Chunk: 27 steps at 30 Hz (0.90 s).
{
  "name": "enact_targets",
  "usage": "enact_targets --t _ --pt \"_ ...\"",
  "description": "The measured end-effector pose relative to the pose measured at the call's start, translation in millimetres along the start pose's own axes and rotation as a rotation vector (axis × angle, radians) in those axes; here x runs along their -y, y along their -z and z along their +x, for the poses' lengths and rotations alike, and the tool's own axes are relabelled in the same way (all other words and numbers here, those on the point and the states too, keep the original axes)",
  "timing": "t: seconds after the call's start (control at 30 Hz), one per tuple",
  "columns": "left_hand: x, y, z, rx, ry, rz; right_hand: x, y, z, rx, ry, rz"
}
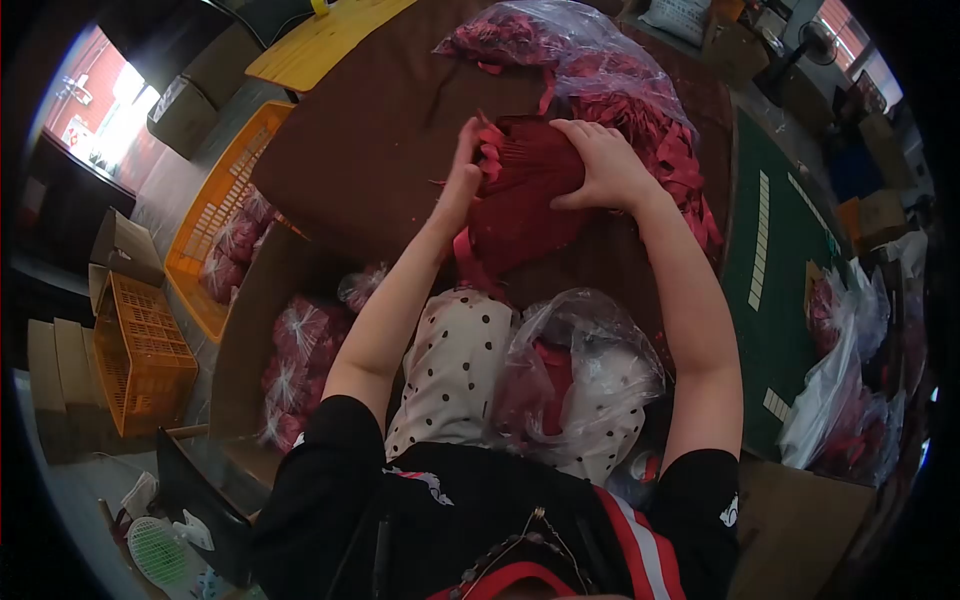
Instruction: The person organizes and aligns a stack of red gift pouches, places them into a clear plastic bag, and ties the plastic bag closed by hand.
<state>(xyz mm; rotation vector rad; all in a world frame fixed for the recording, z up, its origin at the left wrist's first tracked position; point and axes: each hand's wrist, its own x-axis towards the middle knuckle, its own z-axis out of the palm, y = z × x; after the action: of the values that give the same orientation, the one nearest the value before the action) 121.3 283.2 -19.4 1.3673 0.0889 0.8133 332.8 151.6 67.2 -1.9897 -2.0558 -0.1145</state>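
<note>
A dark red pleated bundle (525, 205) lies between my two hands at the near part of the brown-covered table (370, 120). My left hand (466, 172) is pressed to its left side, beside some red curled strips. My right hand (605, 168) lies over its upper right side, with the thumb apart from the fingers. A red ribbon (467, 255) hangs from the bundle's lower left. Beyond it, a clear plastic bag (615, 65) covers a heap of red strips (665, 150). A clear bag with something red inside (575, 375) rests on my lap.
Wrapped red bundles (305, 345) fill a cardboard box (240, 340) at the left. Orange crates (190, 225) stand farther left. A green table with white tiles (740, 250) is at the right, near more plastic bags (850, 340). A yellow table (320, 45) stands beyond.
</note>
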Motion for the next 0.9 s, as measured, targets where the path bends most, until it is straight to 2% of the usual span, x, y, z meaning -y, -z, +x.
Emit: enact_targets --t 0.07,0.13,0.17,0.23,0.3,0.37,0.43,0.5,0.63,0.73,0.8,0.83,0.9 --pt "-30.3 -2.4 -19.0 -0.052 -0.035 -0.023 1.7 0.3 0.5 0.018 -0.023 0.023" --pt "-43.0 0.9 -43.0 -0.212 -0.162 0.725 0.8 -0.6 -0.3 -0.002 -0.017 0.030" --pt "-46.1 -9.5 -54.7 -0.207 -0.037 0.922 0.7 -1.3 -0.1 -0.020 -0.011 0.038" --pt "-37.2 -26.5 -58.6 -0.214 0.051 1.109 1.8 -0.2 -1.9 -0.020 -0.001 0.045" --pt "-24.0 -13.7 -34.6 -0.223 0.077 1.009 0.3 1.2 -1.7 -0.028 0.010 0.037" --pt "-9.9 4.2 -1.2 -0.053 0.111 0.658 -5.3 0.9 -1.4 -0.001 0.055 0.076" --pt "-3.2 5.7 26.2 0.023 0.112 0.744 -11.3 6.4 -1.4 0.017 0.059 0.091" --pt "-1.0 -3.1 46.3 0.126 -0.141 0.739 -19.8 9.1 -1.3 0.044 0.069 0.112" --pt "-4.3 -9.3 54.6 0.087 -0.170 0.739 -24.0 8.7 1.0 0.051 0.087 0.120" --pt "-0.6 -5.1 60.4 0.156 -0.093 0.799 -21.6 7.0 -0.2 0.028 0.070 0.079" --pt "4.2 -5.6 59.8 0.128 -0.064 0.656 -20.9 3.9 -2.2 -0.007 0.058 0.085" --pt "2.6 -5.8 59.6 0.131 -0.063 0.655 -21.2 3.5 -1.5 -0.155 0.074 0.185" --pt "-1.4 -8.8 59.7 0.170 0.050 0.405 -20.9 2.1 -4.0 -0.529 0.063 0.405"
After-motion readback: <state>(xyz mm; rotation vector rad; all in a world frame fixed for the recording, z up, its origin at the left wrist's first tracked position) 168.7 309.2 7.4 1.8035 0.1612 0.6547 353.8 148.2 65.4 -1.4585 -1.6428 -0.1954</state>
